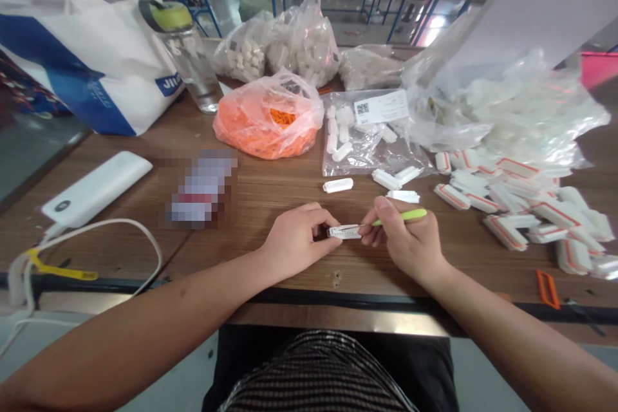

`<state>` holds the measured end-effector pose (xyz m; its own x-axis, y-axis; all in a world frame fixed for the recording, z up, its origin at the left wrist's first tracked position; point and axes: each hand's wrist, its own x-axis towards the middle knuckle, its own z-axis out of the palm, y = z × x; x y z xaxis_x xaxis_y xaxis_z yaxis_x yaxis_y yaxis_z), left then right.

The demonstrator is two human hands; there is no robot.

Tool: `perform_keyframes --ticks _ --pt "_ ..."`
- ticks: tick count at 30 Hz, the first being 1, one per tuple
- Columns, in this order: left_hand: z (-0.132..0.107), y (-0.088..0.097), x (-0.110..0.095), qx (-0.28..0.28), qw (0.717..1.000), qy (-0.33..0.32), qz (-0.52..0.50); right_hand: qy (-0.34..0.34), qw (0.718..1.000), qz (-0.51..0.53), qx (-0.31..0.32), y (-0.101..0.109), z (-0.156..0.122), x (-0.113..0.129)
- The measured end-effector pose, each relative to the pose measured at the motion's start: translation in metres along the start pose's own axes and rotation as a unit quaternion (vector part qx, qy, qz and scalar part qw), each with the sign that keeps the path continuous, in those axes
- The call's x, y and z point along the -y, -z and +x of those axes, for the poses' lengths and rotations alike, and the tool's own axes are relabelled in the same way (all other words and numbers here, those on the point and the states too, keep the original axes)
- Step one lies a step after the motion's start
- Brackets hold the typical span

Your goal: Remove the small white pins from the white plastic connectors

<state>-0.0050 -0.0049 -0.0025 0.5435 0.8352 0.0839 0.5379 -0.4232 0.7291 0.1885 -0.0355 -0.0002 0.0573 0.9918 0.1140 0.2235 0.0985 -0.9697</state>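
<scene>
Forearms (145, 328) forward, white piece (344, 232) clamped in left fingers (318, 219), right fingers (381, 214) pinching green stick (405, 214)

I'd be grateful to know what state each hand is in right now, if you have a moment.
Left hand: closed, holding a white plastic piece.
Right hand: closed, holding a green-handled tool.

A dark striped knit top (316, 376) (thin pale lines on black) over a plain black lower garment (232, 360), with bare forearms (145, 328).
</scene>
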Motion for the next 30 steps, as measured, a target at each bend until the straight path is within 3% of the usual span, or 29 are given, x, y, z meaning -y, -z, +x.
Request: perform_keyframes --ticks 10,16,18,21,25,30 --pt "-0.001 0.000 0.000 -0.001 1.000 -0.004 -0.001 0.020 0.999 -0.036 0.016 -0.001 0.000 0.004" --pt "0.000 -0.001 -0.001 -0.006 1.000 0.010 -0.016 0.168 0.969 -0.163 0.078 0.004 -0.007 0.013" --pt "0.001 -0.001 -0.002 0.002 1.000 0.018 -0.018 0.190 0.960 -0.176 0.104 0.006 -0.007 0.015" --pt "0.000 -0.001 -0.001 0.000 1.000 0.017 -0.018 0.169 0.967 -0.156 0.108 0.006 -0.006 0.012" --pt "0.000 -0.001 -0.001 -0.003 1.000 0.005 -0.007 0.074 0.993 -0.073 0.052 0.004 -0.001 0.005" --pt "0.000 0.000 -0.001 0.003 1.000 0.004 -0.009 0.023 0.999 -0.023 0.038 0.003 0.000 0.004"
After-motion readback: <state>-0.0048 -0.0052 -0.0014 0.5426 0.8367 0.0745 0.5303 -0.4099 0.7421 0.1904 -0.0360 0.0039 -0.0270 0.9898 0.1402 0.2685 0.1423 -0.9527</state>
